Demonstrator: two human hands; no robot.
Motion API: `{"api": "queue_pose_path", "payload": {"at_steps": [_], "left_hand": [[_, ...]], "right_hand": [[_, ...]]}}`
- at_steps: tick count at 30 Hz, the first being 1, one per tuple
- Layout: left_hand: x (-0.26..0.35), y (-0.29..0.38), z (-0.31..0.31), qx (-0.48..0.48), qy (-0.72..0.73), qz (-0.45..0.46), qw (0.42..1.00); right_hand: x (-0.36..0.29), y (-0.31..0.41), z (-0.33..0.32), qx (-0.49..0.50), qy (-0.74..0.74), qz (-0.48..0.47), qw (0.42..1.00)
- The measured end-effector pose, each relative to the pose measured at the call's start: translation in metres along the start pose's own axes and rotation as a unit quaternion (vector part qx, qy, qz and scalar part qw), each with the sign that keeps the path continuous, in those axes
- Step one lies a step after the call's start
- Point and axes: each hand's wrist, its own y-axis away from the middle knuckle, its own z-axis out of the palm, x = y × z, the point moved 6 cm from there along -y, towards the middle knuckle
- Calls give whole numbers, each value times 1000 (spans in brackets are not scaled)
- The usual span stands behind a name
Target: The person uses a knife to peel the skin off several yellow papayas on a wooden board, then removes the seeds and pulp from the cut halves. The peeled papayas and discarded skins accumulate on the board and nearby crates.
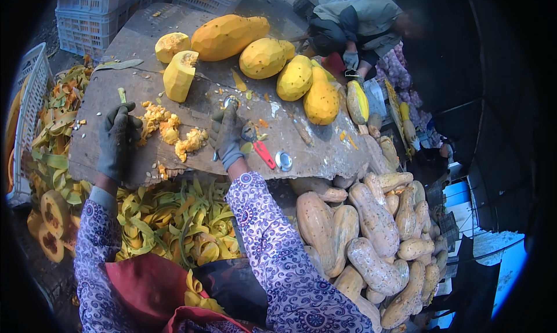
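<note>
My left hand (117, 132), in a dark grey glove, has its fingers curled at the board's left side; a small greenish stem piece (122, 95) shows just above the fingertips. My right hand (228, 130), gloved too, is closed around a metal spoon-like tool (230, 101) whose round end shows above the fingers. Orange seedy squash pulp (169, 130) lies in clumps between my hands. A red-handled peeler (263, 153) and a round metal lid (283, 161) lie right of my right hand. Behind the pulp stand a cut peeled squash (179, 77) and a smaller cut piece (172, 47).
Several peeled squashes (230, 37) line the far side of the wooden board (209, 76). A knife (119, 64) lies at its left. Peelings (174, 219) heap below; unpeeled squashes (374, 219) pile at right. Crates (87, 28) stand back left. A co-worker (357, 24) sits behind, peeling a squash.
</note>
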Motion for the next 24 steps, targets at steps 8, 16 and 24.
{"api": "queue_pose_path", "payload": {"at_steps": [8,16,24], "left_hand": [[-1,2,1,1,0,-7,1000],[1,3,3,-4,-8,-1,1000],[-3,1,1,-3,-5,-6,1000]], "right_hand": [[1,0,0,5,-18,3,1000],[-2,3,3,-16,-24,-3,1000],[-2,3,3,-25,-40,3,999]]}}
